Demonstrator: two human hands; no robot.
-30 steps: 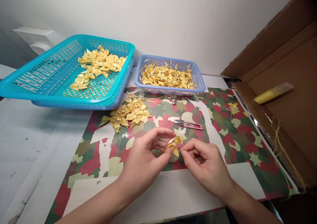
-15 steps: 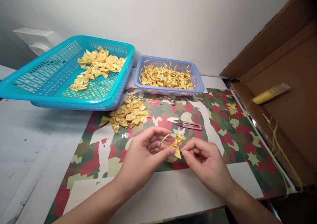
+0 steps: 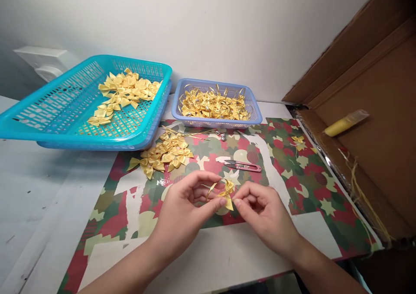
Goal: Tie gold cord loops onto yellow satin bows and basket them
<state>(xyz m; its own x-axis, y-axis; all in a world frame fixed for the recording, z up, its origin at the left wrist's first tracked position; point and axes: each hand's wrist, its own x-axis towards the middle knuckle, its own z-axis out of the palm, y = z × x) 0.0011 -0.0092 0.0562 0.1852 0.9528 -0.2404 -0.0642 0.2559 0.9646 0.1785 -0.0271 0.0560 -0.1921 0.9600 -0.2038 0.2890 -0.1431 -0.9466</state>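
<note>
My left hand (image 3: 191, 211) pinches a yellow ribbon bow (image 3: 229, 191) between thumb and fingers. A looped gold wire (image 3: 211, 191) rises from the bow and rests along the fingers. Just right of the bow, the thumb and forefinger of my right hand (image 3: 260, 207) are pressed together; what they hold, if anything, is too small to make out. Beyond my hands lie pink-handled thread snips (image 3: 243, 166). A pile of yellow bows (image 3: 169, 153) is to the left, with straight gold wires (image 3: 186, 134) behind it and a few small silver bells (image 3: 222, 136) beside those.
A turquoise basket (image 3: 35, 116) with bows stands at left, stacked on a blue one. Against the wall, a lilac basket (image 3: 214, 123) holds bows with gold loops. A cardboard panel (image 3: 373, 69) rises at right, with a yellow-filled tube (image 3: 346, 123) on it. Yellow threads (image 3: 360, 190) hang there.
The view has shifted slightly, so the baskets appear a little lower and further left. Both hands keep nearly the same pose around the bow, and the wire loop has turned a little.
</note>
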